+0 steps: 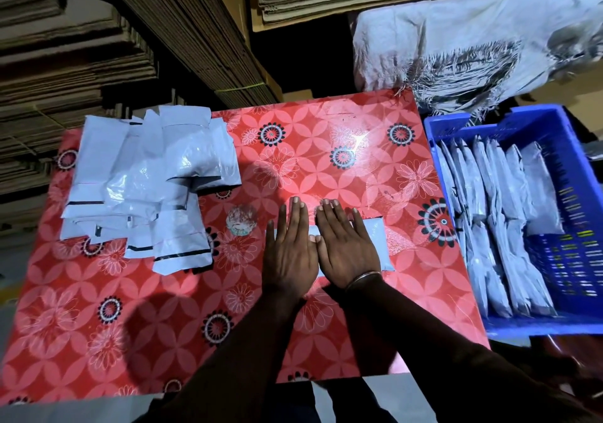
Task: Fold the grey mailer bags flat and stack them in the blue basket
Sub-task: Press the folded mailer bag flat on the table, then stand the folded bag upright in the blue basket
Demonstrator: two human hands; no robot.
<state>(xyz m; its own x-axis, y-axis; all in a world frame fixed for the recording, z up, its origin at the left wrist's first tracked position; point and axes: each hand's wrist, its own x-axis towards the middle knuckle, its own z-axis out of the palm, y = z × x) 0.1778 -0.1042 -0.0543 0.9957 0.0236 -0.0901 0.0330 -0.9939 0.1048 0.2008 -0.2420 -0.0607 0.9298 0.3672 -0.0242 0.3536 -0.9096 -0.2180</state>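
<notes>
In the head view, 2 hands are lying flat side by side near the middle of the frame, pressing down on 1 grey mailer bag (375, 243) on the red flowered tablecloth (326, 161). The left hand (288, 249) is resting with its fingers straight and together, palm down, gripping nothing; only a thin strip of the bag is showing at its left edge. The right hand (344, 246) is likewise spread open with straight fingers, a thin bangle (362, 279) circling its wrist, and the bag's right part is sticking out from under it toward the right of the frame. The 2 hands are touching each other along their inner edges, and most of the bag is lying hidden beneath them. At the upper left of the frame a loose pile of unfolded grey mailer bags (146, 181) is sitting on the cloth, well apart from the hands. At the right edge of the frame the blue basket (574, 168) is standing just beside the table, holding rows of folded bags (499, 227) packed on edge. Stacks of flattened cardboard (81, 47) are filling the upper part of the frame, with a white woven sack (456, 40) at the upper right.
</notes>
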